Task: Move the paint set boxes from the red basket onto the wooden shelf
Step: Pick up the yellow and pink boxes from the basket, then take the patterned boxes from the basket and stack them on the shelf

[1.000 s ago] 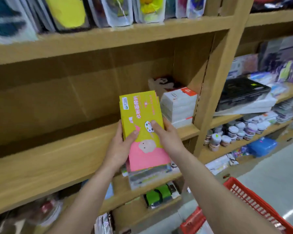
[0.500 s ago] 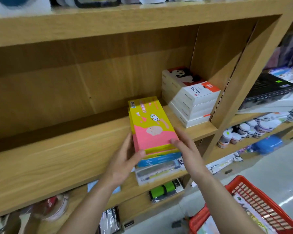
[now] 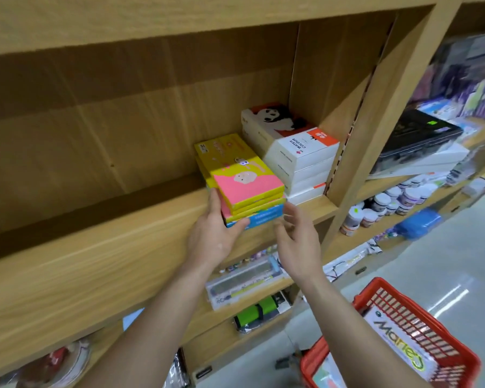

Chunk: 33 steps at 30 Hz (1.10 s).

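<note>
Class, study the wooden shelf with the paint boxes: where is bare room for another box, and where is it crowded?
Free: the long bare board of the wooden shelf, left of the yellow-pink stack. Crowded: the right end, where that stack sits beside the white watercolour boxes, the left hand touching it.

Shop worker's arms, seen from a head-worn camera: the left forearm [image 3: 151, 317] and the right forearm [image 3: 356, 331] are bare from the lower edge of the frame up to the wrists. Both are slender and smooth, tapering toward narrow wrists. The left hand [image 3: 213, 233] is bare as well, with a broad back, a long forefinger and a stout thumb. The right hand [image 3: 297, 242] is likewise bare. Its fingers [image 3: 294, 217] are long and thin and smeared by motion blur, so nails and finer detail cannot be made out.
</note>
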Motion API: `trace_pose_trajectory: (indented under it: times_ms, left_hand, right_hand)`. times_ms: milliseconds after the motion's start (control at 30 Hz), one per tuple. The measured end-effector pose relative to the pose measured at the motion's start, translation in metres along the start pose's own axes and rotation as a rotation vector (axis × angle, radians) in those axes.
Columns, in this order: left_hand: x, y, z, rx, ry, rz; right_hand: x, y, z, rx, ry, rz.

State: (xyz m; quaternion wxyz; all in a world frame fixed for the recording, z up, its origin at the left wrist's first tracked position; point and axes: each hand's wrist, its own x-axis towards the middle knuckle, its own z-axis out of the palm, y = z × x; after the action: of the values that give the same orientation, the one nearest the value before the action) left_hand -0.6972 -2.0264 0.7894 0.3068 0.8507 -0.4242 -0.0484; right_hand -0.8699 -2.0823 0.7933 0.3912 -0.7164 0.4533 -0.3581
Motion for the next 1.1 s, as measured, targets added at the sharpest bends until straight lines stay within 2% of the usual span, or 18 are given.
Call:
trace_pose_trajectory:
  times_ms: [100, 233, 367, 467, 567, 633, 800, 967, 1100]
  left_hand:
    - [0.009, 0.004, 0.012, 0.091, 0.020, 0.024]
    - [0.008, 0.001, 0.014, 0.152, 0.050, 0.032]
    - [0.000, 0.005, -0.007, -0.103, -0.054, 0.003]
    - [-0.040, 0.004, -0.024, -0.162, 0.050, 0.047]
    - [-0.088, 0.008, -0.021, -0.246, 0.103, 0.203]
    - [-0.113, 0.020, -0.003, -0.280, -0.005, 0.256]
    - [-0.156, 0.055, 0.105, -0.208, -0.503, 0.299]
    - [-0.199, 0.065, 0.246, -0.084, -0.860, 0.244]
    - [-0.236, 0.062, 0.353, -0.094, -1.086, 0.084]
  right_hand:
    - [0.006, 0.008, -0.001, -0.168, -0.113, -0.046]
    - [0.016, 0.010, -0.007, -0.184, -0.125, -0.057]
    - [0.009, 0.016, -0.016, -0.121, -0.190, -0.058]
    - [-0.009, 0.029, -0.037, -0.102, -0.169, -0.077]
    - [-0.033, 0.068, -0.075, -0.169, -0.091, -0.014]
    - [-0.053, 0.108, -0.104, -0.228, -0.029, 0.096]
    - [-0.119, 0.218, -0.176, -0.373, 0.080, 0.426]
    - [-0.201, 0.315, -0.219, -0.419, 0.089, 0.752]
    - [-0.249, 0.384, -0.220, -0.428, 0.133, 0.868]
